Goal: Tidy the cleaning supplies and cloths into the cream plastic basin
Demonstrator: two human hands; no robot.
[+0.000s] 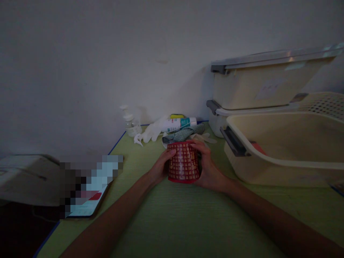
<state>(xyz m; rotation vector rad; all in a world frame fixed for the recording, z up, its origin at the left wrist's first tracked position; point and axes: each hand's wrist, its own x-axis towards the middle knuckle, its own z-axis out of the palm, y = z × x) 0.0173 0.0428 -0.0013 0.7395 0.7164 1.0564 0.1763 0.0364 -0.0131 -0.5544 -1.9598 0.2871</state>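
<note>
A red cylindrical container [183, 163] with rows of gold characters sits upright between my hands over the green table [166, 222]. My left hand [162, 165] grips its left side, the thumb lying across the front near the top. On the other side, my right hand [208, 168] is wrapped round it, with fingers at the upper rim and the palm low. Both hands' other fingers are partly hidden behind it. Just beyond lies a grey-green mesh cloth [184, 134].
A white spray bottle [174, 124], a clear pump bottle [131, 125] and a yellow item [176, 116] stand or lie by the wall. On the right are an open beige bin [268, 172] and stacked lidded boxes [258, 86]. A lit phone or tablet [86, 209] lies at left.
</note>
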